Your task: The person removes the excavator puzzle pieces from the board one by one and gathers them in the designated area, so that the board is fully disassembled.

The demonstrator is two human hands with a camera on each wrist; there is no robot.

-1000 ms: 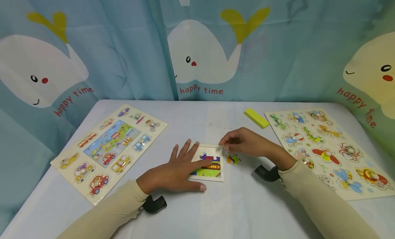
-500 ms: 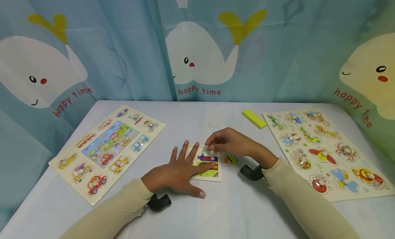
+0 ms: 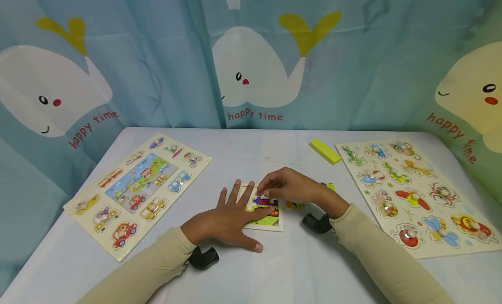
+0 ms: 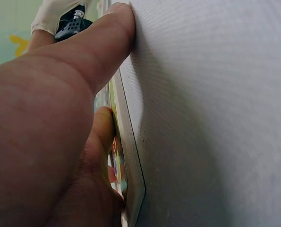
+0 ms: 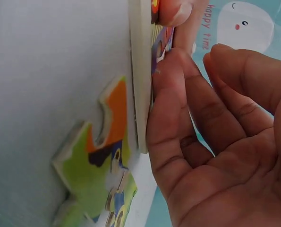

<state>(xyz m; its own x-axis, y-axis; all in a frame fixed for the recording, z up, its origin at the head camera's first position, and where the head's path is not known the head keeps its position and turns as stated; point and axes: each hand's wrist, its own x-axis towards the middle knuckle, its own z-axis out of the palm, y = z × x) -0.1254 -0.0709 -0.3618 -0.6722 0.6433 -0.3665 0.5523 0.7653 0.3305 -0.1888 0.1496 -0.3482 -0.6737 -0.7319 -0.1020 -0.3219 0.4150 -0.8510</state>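
Observation:
A small wooden jigsaw tray (image 3: pixel 270 228) lies flat at mid-table, with a train picture partly assembled inside. My left hand (image 3: pixel 225 223) rests across its left side, fingers spread, index fingertip on the train and thumb on the cloth. Over the tray's upper right part my right hand (image 3: pixel 288 186) bends its fingers, thumb tip close to the index finger. In the right wrist view some of those fingers (image 5: pixel 164 123) touch the tray edge; cannot tell whether thumb and index pinch anything. Loose jigsaw pieces (image 5: pixel 107 137) lie right of the tray, mostly hidden by the right hand in the head view.
A vehicle peg puzzle board (image 3: pixel 129 245) lies at the left, an insect peg puzzle board (image 3: pixel 423 249) at the right. A yellow block (image 3: pixel 324 151) sits behind the right hand. A blue whale-print curtain (image 3: pixel 164 77) hangs along the table's back edge.
My right hand has moved left, from beside the loose pieces to over the tray's upper part. The left hand stays spread on the tray, its thumb slightly lower.

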